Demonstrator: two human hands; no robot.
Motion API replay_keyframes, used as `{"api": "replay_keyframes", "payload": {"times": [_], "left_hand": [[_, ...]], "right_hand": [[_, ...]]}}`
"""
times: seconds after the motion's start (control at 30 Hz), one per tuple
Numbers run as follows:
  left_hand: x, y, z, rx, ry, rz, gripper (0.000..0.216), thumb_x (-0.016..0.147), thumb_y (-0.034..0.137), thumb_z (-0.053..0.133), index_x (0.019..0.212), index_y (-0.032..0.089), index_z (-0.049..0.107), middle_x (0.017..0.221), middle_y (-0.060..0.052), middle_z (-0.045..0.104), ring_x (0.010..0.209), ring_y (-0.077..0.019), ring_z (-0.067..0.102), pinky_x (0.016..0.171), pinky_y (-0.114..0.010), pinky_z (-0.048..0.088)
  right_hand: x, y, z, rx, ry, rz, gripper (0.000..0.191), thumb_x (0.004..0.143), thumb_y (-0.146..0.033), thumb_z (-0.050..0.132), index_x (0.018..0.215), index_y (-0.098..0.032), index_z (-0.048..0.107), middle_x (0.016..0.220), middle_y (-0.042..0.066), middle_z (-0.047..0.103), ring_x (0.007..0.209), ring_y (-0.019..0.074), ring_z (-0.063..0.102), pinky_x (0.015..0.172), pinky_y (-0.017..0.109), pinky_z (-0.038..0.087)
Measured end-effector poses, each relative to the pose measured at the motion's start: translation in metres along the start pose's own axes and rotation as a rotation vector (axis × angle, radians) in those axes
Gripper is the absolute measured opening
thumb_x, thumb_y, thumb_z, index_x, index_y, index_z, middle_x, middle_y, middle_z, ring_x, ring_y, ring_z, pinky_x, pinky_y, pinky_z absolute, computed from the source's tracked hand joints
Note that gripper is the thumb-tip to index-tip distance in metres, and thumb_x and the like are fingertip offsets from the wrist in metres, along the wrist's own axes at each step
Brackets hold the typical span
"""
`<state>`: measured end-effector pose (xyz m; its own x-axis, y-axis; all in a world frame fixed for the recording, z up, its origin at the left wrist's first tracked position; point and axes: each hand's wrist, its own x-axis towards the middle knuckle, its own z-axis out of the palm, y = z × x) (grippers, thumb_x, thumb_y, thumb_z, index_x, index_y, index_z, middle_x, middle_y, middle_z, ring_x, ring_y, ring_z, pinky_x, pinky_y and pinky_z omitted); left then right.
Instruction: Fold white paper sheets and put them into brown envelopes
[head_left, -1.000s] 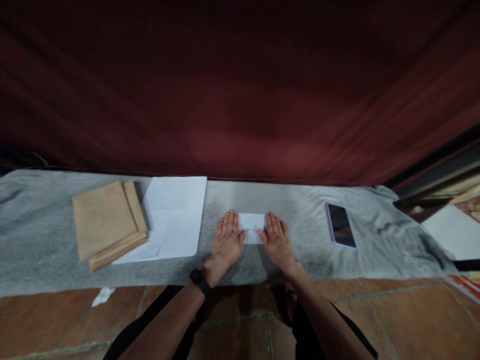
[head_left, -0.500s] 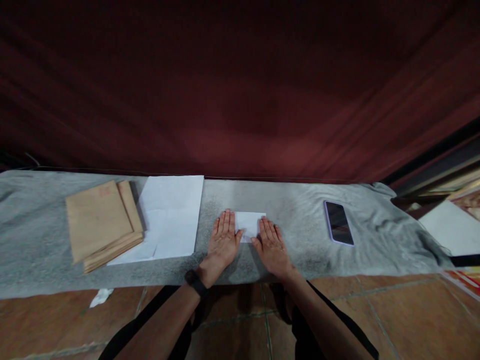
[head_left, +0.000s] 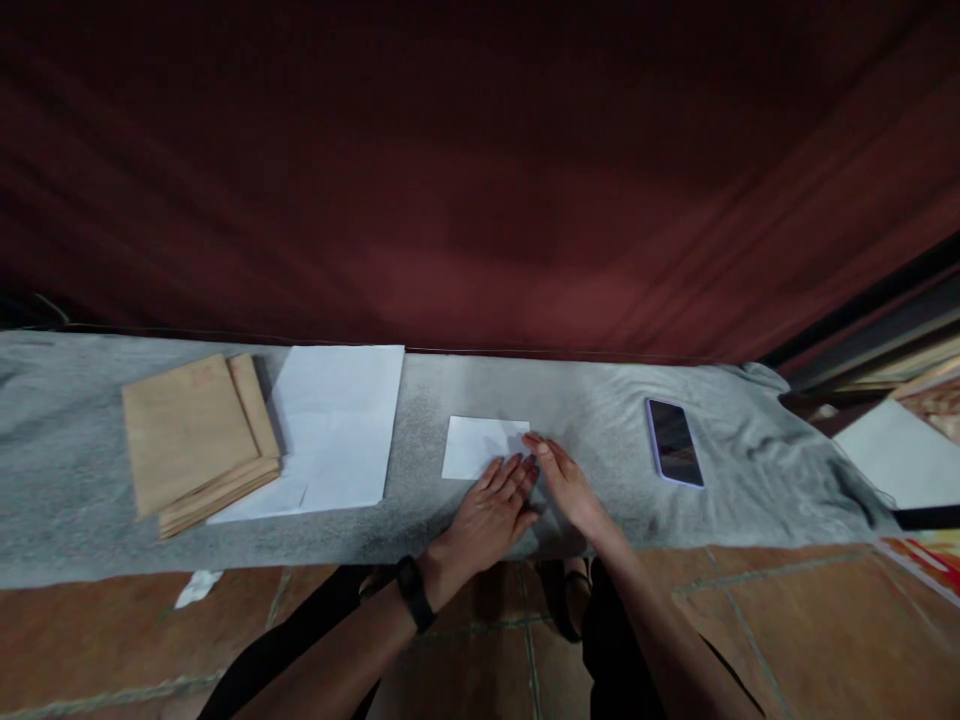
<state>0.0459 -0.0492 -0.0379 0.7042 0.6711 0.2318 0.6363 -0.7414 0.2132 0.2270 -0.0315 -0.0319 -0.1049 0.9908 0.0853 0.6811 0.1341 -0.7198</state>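
Note:
A small white rectangle of folded paper (head_left: 480, 445) lies flat on the grey cloth. My left hand (head_left: 493, 510), with a dark band on the wrist, rests over its lower right edge, fingers stretched out and pointing up to the right. At the paper's right end is my right hand (head_left: 564, 480), turned on its side, its fingers extended and its fingertips touching the right edge. Part of the paper's lower right corner is hidden under the hands.
Left of the hands lie large white sheets (head_left: 341, 425), partly under a stack of brown envelopes (head_left: 191, 425). A phone (head_left: 675, 442) in a purple case lies on the right of the grey cloth (head_left: 600, 400). Behind hangs a dark red curtain (head_left: 480, 220).
My left hand has slid right and down from the paper's left end, uncovering that side. My right hand has turned onto its side at the right edge.

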Motion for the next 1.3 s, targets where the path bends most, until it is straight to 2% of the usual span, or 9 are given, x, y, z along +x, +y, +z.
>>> {"api": "replay_keyframes", "payload": {"times": [0.1, 0.17, 0.3, 0.47, 0.77, 0.93, 1.07, 1.17, 1.3], "left_hand": [[-0.006, 0.001, 0.002, -0.014, -0.009, 0.005, 0.055, 0.103, 0.043, 0.041, 0.148, 0.012, 0.043, 0.154, -0.015, 0.047, 0.147, -0.0234, 0.037, 0.123, -0.045, 0.026], [-0.009, 0.000, 0.000, -0.017, -0.016, 0.009, 0.057, 0.103, 0.045, 0.041, 0.149, 0.011, 0.042, 0.153, -0.016, 0.048, 0.147, -0.0232, 0.037, 0.123, -0.044, 0.027], [-0.012, 0.000, -0.002, -0.018, -0.031, 0.016, 0.061, 0.103, 0.050, 0.038, 0.150, 0.011, 0.040, 0.155, -0.015, 0.046, 0.148, -0.0228, 0.036, 0.124, -0.045, 0.024], [-0.016, 0.004, -0.004, -0.017, -0.047, 0.007, 0.062, 0.103, 0.052, 0.035, 0.149, 0.012, 0.042, 0.156, -0.015, 0.044, 0.148, -0.0227, 0.036, 0.124, -0.045, 0.023], [-0.021, 0.009, -0.001, -0.026, -0.001, -0.020, 0.059, 0.101, 0.055, 0.039, 0.143, 0.014, 0.051, 0.151, -0.013, 0.052, 0.145, -0.0249, 0.041, 0.123, -0.046, 0.025], [-0.020, 0.002, -0.013, -0.050, 0.031, -0.070, 0.044, 0.103, 0.030, 0.037, 0.138, 0.011, 0.054, 0.143, -0.014, 0.059, 0.136, -0.0230, 0.052, 0.122, -0.043, 0.031], [-0.020, -0.011, -0.011, -0.006, 0.070, -0.175, 0.050, 0.100, 0.024, 0.037, 0.145, 0.005, 0.045, 0.153, -0.019, 0.047, 0.145, -0.0266, 0.041, 0.121, -0.047, 0.032], [-0.021, -0.018, 0.000, 0.041, 0.097, -0.246, 0.058, 0.100, 0.027, 0.036, 0.152, 0.003, 0.031, 0.159, -0.021, 0.036, 0.150, -0.0282, 0.030, 0.121, -0.049, 0.033], [-0.024, -0.026, 0.011, 0.087, 0.135, -0.282, 0.065, 0.101, 0.033, 0.036, 0.157, 0.003, 0.020, 0.161, -0.021, 0.030, 0.152, -0.0283, 0.025, 0.121, -0.049, 0.032]], "right_hand": [[-0.006, -0.003, -0.002, -0.138, -0.120, -0.145, 0.057, 0.108, -0.046, 0.019, 0.140, -0.020, 0.058, 0.145, 0.007, 0.058, 0.139, 0.0177, 0.049, 0.121, 0.043, 0.034], [-0.006, -0.002, 0.000, -0.260, -0.148, -0.205, 0.055, 0.109, -0.044, 0.020, 0.147, -0.019, 0.050, 0.152, 0.007, 0.050, 0.143, 0.0180, 0.043, 0.122, 0.044, 0.030], [0.002, 0.005, 0.008, -0.434, -0.142, -0.203, 0.055, 0.109, -0.042, 0.019, 0.154, -0.019, 0.038, 0.159, 0.006, 0.039, 0.149, 0.0192, 0.033, 0.123, 0.046, 0.026], [0.013, 0.012, 0.016, -0.534, -0.100, -0.174, 0.057, 0.108, -0.043, 0.019, 0.157, -0.018, 0.031, 0.163, 0.006, 0.032, 0.152, 0.0222, 0.025, 0.124, 0.047, 0.021], [0.021, 0.004, 0.022, -0.539, -0.014, -0.096, 0.058, 0.107, -0.042, 0.019, 0.155, -0.015, 0.036, 0.160, 0.010, 0.037, 0.151, 0.0241, 0.027, 0.122, 0.051, 0.024], [0.007, -0.006, 0.025, -0.452, -0.032, -0.199, 0.055, 0.108, -0.039, 0.020, 0.151, -0.015, 0.045, 0.157, 0.009, 0.044, 0.148, 0.0220, 0.035, 0.122, 0.047, 0.027], [-0.010, -0.010, 0.032, -0.469, -0.078, -0.275, 0.052, 0.107, -0.035, 0.029, 0.154, -0.015, 0.038, 0.159, 0.010, 0.040, 0.148, 0.0214, 0.034, 0.122, 0.047, 0.029], [-0.017, -0.012, 0.038, -0.538, -0.054, -0.282, 0.054, 0.106, -0.032, 0.033, 0.157, -0.015, 0.031, 0.161, 0.010, 0.034, 0.150, 0.0234, 0.031, 0.123, 0.049, 0.026], [-0.020, -0.011, 0.041, -0.608, -0.004, -0.250, 0.055, 0.106, -0.032, 0.033, 0.157, -0.011, 0.031, 0.161, 0.011, 0.035, 0.150, 0.0248, 0.031, 0.123, 0.049, 0.023]]}}
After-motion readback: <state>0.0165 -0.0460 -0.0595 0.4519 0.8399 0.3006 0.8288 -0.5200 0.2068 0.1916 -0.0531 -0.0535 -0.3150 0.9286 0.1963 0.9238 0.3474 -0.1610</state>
